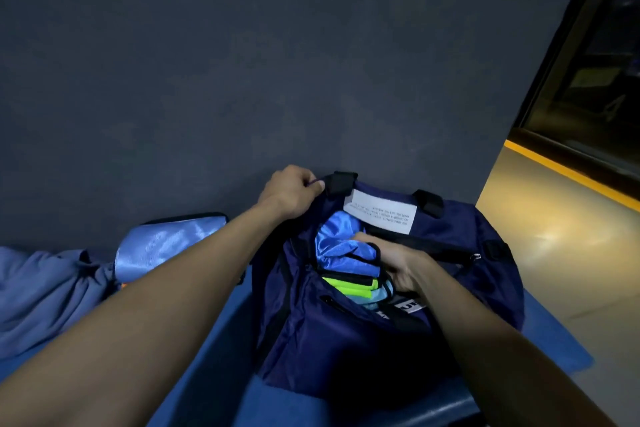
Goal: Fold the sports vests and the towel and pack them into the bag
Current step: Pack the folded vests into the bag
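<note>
You are in the packing step: your left hand (292,192) pinches the far rim of the navy duffel bag (346,340) with curled fingers and holds the mouth open, while your right hand (398,262) is down inside the opening with its fingers wrapped round a folded blue sports vest (341,248) with black trim. Below it sits a stack of folded vests (349,286), their neon-green and pale-blue edges showing in layers against the near wall of the bag.

By my reading several vests are already in, and work remains. Another shiny blue vest (166,241) lies on the blue bench (214,357) to the left of the bag, and beside it a matte grey-blue cloth (45,291), probably the towel, lies in a loose, unfolded heap.

The next move calls for pressing the held vest flat on the stack before you let go; the fabric is slick and satin-like, so the folds may slide apart. Keep the rim tensioned, since the bag is soft nylon and its walls sag. A white printed label (381,213) is sewn inside the far wall, and black webbing handles (341,182) stand at the rim.

The towel looks thick and limp; it should take more room
</note>
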A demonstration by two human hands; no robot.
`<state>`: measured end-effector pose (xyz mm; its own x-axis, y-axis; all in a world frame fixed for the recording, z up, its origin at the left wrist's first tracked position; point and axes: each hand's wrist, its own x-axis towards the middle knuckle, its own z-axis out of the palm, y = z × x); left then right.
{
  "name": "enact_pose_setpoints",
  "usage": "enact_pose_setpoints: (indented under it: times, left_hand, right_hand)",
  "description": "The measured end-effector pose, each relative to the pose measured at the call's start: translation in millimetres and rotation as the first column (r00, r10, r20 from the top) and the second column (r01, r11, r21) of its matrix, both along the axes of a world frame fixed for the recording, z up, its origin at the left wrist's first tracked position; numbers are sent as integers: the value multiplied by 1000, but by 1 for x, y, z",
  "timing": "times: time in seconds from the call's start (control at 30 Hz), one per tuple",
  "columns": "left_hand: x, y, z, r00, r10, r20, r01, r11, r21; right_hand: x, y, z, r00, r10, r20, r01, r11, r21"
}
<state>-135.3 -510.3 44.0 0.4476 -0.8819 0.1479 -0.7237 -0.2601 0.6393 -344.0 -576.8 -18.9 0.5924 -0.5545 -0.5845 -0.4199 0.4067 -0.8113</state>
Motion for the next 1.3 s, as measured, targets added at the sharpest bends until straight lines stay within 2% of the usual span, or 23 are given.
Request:
enact_pose_setpoints:
  times: [0.07, 0.1, 0.13, 0.17, 0.2, 0.23, 0.27, 0.3, 0.33, 0.37, 0.43, 0.53, 0.73, 0.8, 0.87, 0.9, 0.97, 1.1, 1.13, 1.17, 1.23, 1.27, 1.3]
  left_hand:
    - [-4, 5, 4, 996, -2, 90, 7, 999, -52]
    - [-9, 8, 8, 984, -15, 179, 46, 985, -168]
    - [-15, 11, 13, 964, -62, 259, 142, 943, -302]
    - [-24, 15, 19, 940, -148, 307, 259, 896, -362]
    - [-33, 17, 23, 905, -278, 323, 376, 876, -302]
    - [-42, 17, 25, 858, -408, 313, 464, 877, -126]
    - [-49, 15, 22, 811, -502, 299, 493, 863, 112]
    - [-53, 13, 18, 776, -557, 296, 470, 823, 317]
    - [-54, 12, 13, 761, -578, 294, 431, 790, 437]
    - [-53, 12, 8, 766, -581, 273, 414, 772, 482]
    - [-50, 14, 3, 789, -575, 216, 429, 768, 476]
    - [-47, 18, -1, 799, -569, 194, 408, 750, 520]
    - [-60, 23, -8, 798, -560, 224, 366, 745, 558]
    - [-63, 23, -9, 804, -540, 251, 341, 763, 550]
    - [-65, 23, -11, 814, -515, 270, 314, 780, 542]
    - [-66, 22, -11, 815, -509, 277, 308, 785, 538]
    - [-68, 22, -12, 807, -515, 288, 306, 783, 541]
    - [-65, 23, -13, 782, -530, 328, 305, 784, 541]
    - [-63, 24, -12, 781, -533, 325, 311, 783, 538]
    - [-61, 26, -12, 784, -539, 309, 325, 780, 535]
    - [-58, 31, -11, 801, -540, 258, 347, 770, 535]
    - [-57, 32, -12, 810, -536, 238, 354, 770, 531]
    - [-57, 33, -13, 817, -529, 230, 355, 776, 521]
  right_hand:
    - [2, 1, -1, 999, 27, -21, -26, 999, 25]
    - [3, 1, 0, 999, 36, -18, -36, 999, 30]
    - [4, 0, 1, 999, 38, -10, -38, 999, 34]
    - [4, 1, 4, 999, 39, -12, -39, 999, 37]
    - [3, 4, 7, 999, 41, -8, -41, 998, 39]
    - [3, 6, 9, 999, 41, -10, -41, 998, 42]
    - [2, 9, 11, 999, 33, -14, -33, 999, 44]
    - [1, 12, 13, 1000, 24, -19, -24, 999, 38]
    - [0, 12, 12, 999, 28, -22, -28, 999, 26]
    - [-2, 12, 10, 999, 43, -27, -42, 999, 10]
    - [-10, 9, 7, 993, 78, -93, -83, 996, -44]
    - [-22, 13, 16, 945, 145, -294, -199, 966, -165]
    - [-49, 40, 36, 789, 334, -516, -473, 866, -162]
    - [-54, 52, 41, 681, 362, -636, -608, 764, -217]
    - [-59, 58, 42, 536, 395, -746, -781, 567, -261]
    - [-60, 62, 44, 490, 408, -771, -827, 498, -262]
    - [-62, 72, 51, 469, 435, -769, -857, 433, -278]
    - [-69, 68, 76, 382, 631, -675, -908, 394, -146]
    - [-68, 63, 83, 416, 614, -670, -884, 444, -142]
    - [-67, 54, 85, 506, 541, -672, -816, 553, -169]
    - [-58, 33, 77, 740, 311, -596, -559, 777, -289]
    - [-50, 25, 70, 818, 182, -546, -426, 829, -362]
    - [-40, 19, 62, 853, 84, -515, -336, 844, -418]
